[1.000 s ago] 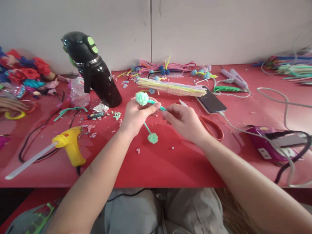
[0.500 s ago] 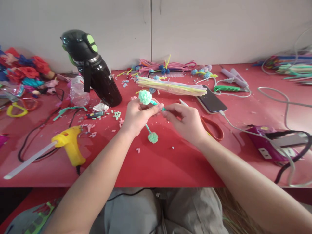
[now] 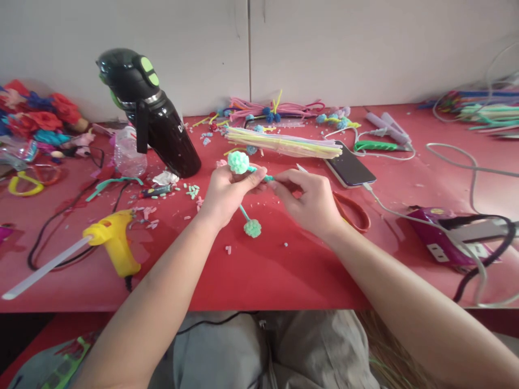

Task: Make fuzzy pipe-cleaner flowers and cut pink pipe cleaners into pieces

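Left hand (image 3: pixel 225 194) is pinched around a teal stem with a green pom-pom (image 3: pixel 238 161) on top. Right hand (image 3: pixel 312 202) grips the stem's (image 3: pixel 267 178) other end, second pom-pom (image 3: pixel 252 228) dangling below

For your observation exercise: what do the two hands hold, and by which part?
Left hand grips green pom-pom stems mid-length; right hand pinches the teal stem end.

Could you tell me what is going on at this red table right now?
A person holds a mint-green pompom piece in the left hand, while the right hand pinches its teal stem beside the left thumb. A second pompom hangs below the left hand. A yellow glue gun lies on the red table, untouched.
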{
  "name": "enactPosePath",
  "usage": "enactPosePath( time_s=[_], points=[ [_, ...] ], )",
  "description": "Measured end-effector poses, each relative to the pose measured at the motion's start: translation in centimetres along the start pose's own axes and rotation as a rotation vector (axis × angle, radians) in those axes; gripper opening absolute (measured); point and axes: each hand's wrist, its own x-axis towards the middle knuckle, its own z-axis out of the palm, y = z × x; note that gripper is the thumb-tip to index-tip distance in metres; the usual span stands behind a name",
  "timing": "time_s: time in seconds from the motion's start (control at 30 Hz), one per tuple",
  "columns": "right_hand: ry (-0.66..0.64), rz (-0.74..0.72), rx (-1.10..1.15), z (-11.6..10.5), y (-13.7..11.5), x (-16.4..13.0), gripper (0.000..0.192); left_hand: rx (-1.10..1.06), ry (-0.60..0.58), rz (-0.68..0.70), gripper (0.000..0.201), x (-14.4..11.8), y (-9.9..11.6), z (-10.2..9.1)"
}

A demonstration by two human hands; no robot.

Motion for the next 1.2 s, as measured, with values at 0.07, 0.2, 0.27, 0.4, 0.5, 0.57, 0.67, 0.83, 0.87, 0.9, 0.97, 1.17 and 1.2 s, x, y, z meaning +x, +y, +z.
enactPosePath(
  time_s=[0.07, 0.2, 0.27, 0.4, 0.5, 0.57, 0.67, 0.83, 0.87, 0.9, 0.97, 1.17, 1.2],
  points=[
    [-0.004, -0.003, 0.036, -0.1, 0.18, 0.01, 0.024, -0.027, -0.019, -0.007, 0.042, 0.09, -0.04, -0.15],
    [-0.026, 0.028, 0.125, -0.3, 0.33, -0.03, 0.025, 0.004, -0.013, 0.008, 0.042, 0.34, -0.33, -0.49],
    [-0.03, 0.055, 0.174, -0.35, 0.24, 0.0, 0.026, 0.046, 0.014, 0.027, 0.043, 0.43, -0.39, -0.59],
    [-0.101, 0.169, 0.307, -0.5, -0.11, 0.14, 0.033, 0.131, 0.047, 0.108, 0.044, 0.4, -0.13, -0.55],
    [-0.129, 0.266, 0.367, -0.56, -0.31, 0.26, 0.043, 0.174, 0.044, 0.14, 0.044, 0.19, 0.21, -0.34],
    [-0.125, 0.302, 0.373, -0.52, -0.39, 0.32, 0.046, 0.209, 0.048, 0.141, 0.045, 0.02, 0.36, -0.18],
    [-0.127, 0.313, 0.378, -0.38, -0.41, 0.36, 0.046, 0.277, 0.065, 0.143, 0.049, -0.18, 0.42, -0.06],
    [-0.137, 0.303, 0.381, -0.11, -0.3, 0.38, 0.045, 0.337, 0.033, 0.154, 0.05, -0.31, 0.34, -0.09],
    [-0.14, 0.304, 0.378, -0.08, -0.28, 0.38, 0.044, 0.338, 0.023, 0.152, 0.049, -0.32, 0.34, -0.09],
    [-0.139, 0.305, 0.374, -0.06, -0.27, 0.38, 0.042, 0.339, 0.019, 0.151, 0.049, -0.32, 0.34, -0.08],
    [-0.134, 0.303, 0.368, -0.04, -0.27, 0.37, 0.04, 0.339, 0.016, 0.152, 0.049, -0.33, 0.34, -0.04],
    [-0.13, 0.316, 0.338, -0.05, -0.37, 0.34, 0.038, 0.33, 0.007, 0.162, 0.052, -0.39, 0.37, 0.21],
    [-0.132, 0.323, 0.335, -0.05, -0.4, 0.35, 0.037, 0.328, 0.004, 0.163, 0.051, -0.39, 0.37, 0.24]
  ],
)
